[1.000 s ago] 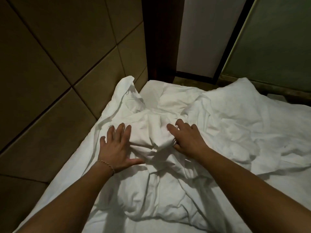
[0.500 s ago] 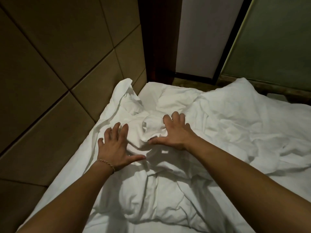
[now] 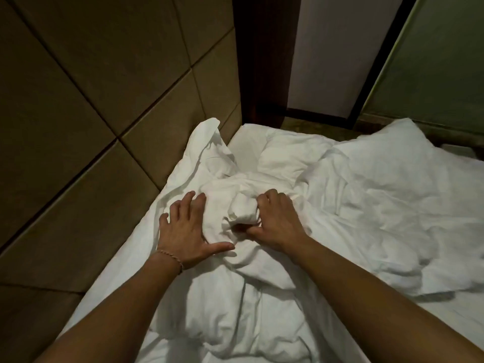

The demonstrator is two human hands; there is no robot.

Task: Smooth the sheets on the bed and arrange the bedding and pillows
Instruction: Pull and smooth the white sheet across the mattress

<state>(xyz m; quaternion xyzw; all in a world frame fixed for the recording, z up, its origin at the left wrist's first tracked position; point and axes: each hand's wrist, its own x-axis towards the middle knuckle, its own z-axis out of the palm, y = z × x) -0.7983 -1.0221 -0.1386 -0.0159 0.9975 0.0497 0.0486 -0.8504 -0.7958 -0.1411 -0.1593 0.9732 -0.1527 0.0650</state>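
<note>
White crumpled cotton bedding point(image 3: 262, 297) lay bunched between both hands, trailing near to far. Left hand point(image 3: 187, 230) pressed flat, fingers spread; right hand point(image 3: 275, 221) clutched a central wad.

dim light; padded brown wall panels point(image 3: 104, 106) left, dark wood post point(image 3: 262, 61), pale panel point(image 3: 337, 48) behind.

The one camera sat on my head, looking forward and steeply down along my forearms. It was close above the rumpled white cotton bedding point(image 3: 366, 205), with the brown padded panel wall point(image 3: 91, 113) filling the left of its wide view.
</note>
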